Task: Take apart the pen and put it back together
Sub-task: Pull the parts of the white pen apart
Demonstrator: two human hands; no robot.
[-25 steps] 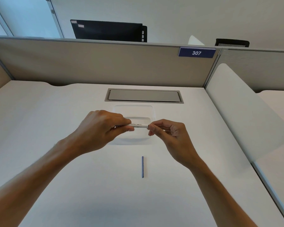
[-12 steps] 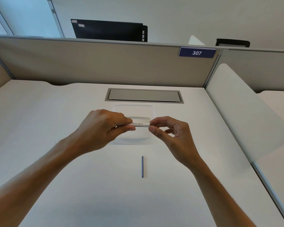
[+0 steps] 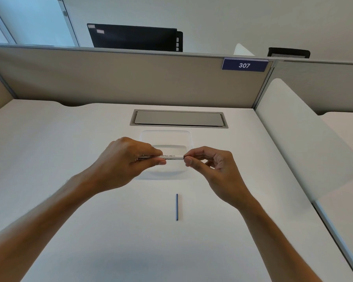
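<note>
A slim white pen barrel with dark printed lettering (image 3: 172, 157) is held level above a clear shallow plastic tray (image 3: 186, 137) that sits on the white desk top (image 3: 69, 200); the tray serves as the landmark here. The left hand (image 3: 128, 161) is closed round the barrel's left part, thumb below and fingers over the top, so that end of the barrel is hidden. The right hand (image 3: 210, 164) pinches a small dark piece at the barrel's right end between thumb and forefinger, its other fingers curled loosely; what that piece is cannot be told at this size. Both hands hover over the near half of the tray and cover much of its floor. Nearer the person than the tray, alone on the desk and well apart from both hands, lies a thin blue rod (image 3: 177, 207), pointing straight away from the viewer. Just beyond the tray a grey rectangular cable hatch (image 3: 178, 118) is set flush into the desk. Behind that rises a beige fabric partition (image 3: 110, 78), bearing to the right of the tray a dark blue plate reading 307 (image 3: 244, 65). A white rounded side panel (image 3: 306, 139) stands to the tray's right, and the back of a black monitor (image 3: 135, 37) shows above the partition.
</note>
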